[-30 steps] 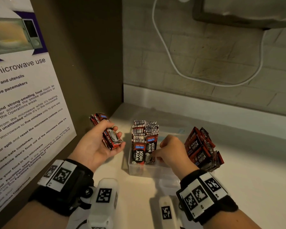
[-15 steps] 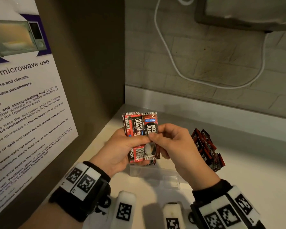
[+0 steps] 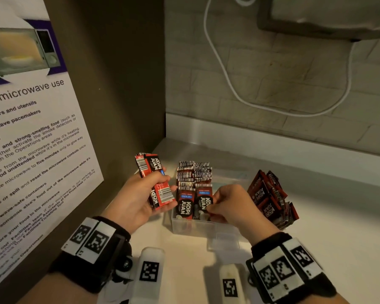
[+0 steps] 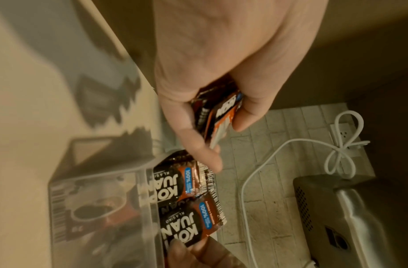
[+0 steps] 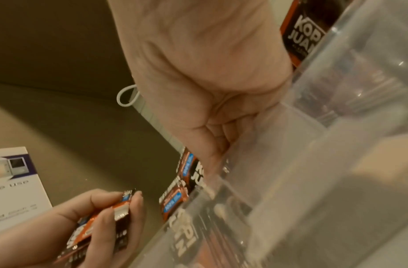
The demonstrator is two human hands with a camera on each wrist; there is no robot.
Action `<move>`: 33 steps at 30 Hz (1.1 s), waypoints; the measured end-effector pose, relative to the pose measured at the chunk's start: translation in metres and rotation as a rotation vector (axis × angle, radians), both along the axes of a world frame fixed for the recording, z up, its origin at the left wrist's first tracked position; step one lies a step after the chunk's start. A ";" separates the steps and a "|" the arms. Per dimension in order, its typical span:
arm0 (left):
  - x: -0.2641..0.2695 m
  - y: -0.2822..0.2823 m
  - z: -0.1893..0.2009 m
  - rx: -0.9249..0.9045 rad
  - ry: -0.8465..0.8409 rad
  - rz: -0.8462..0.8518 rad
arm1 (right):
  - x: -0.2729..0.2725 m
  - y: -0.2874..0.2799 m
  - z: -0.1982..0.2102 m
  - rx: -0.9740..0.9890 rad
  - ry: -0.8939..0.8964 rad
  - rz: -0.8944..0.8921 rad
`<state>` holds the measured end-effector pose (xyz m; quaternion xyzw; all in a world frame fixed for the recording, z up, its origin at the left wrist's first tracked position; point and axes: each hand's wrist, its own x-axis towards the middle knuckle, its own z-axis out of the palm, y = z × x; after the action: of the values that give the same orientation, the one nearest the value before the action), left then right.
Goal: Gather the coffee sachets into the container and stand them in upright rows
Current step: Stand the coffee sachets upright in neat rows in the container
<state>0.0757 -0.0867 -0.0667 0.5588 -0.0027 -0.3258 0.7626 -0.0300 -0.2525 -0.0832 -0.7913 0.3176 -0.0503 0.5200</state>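
- Coffee sachets (image 3: 193,189) stand in rows at the container's (image 3: 206,229) left end.
- We judge the left hand (image 3: 136,198) grips a spare bundle (image 3: 156,181) as supply.
- Right hand (image 3: 233,205) pinches the nearest sachet (image 3: 203,201), seating it upright.
- Loose pile (image 3: 270,198) waits right of the container.

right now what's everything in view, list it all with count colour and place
clear plastic container: one, on the counter between the hands
upright sachet rows: two, red and black, in the container's left part
loose sachet pile: one, red and black, right of the container
microwave poster: one, white, left wall
white cable: one, on the brick wall
grey appliance: one, top right
left hand: holds a sachet bundle
right hand: at the front sachet, grip hidden
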 end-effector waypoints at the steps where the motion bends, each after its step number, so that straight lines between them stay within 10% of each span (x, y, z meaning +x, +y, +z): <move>1: -0.001 0.001 0.000 0.004 0.002 -0.004 | 0.003 0.000 -0.002 -0.005 0.011 0.000; 26: -0.005 -0.001 0.005 -0.018 -0.021 -0.048 | 0.012 -0.002 -0.009 -0.164 0.037 -0.065; 33: -0.012 -0.004 0.014 -0.024 -0.093 -0.125 | -0.004 -0.006 0.016 -0.114 -0.300 -0.197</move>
<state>0.0637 -0.0910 -0.0528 0.5628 -0.0767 -0.3466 0.7465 -0.0338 -0.2588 -0.0672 -0.7684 0.3090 -0.2361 0.5082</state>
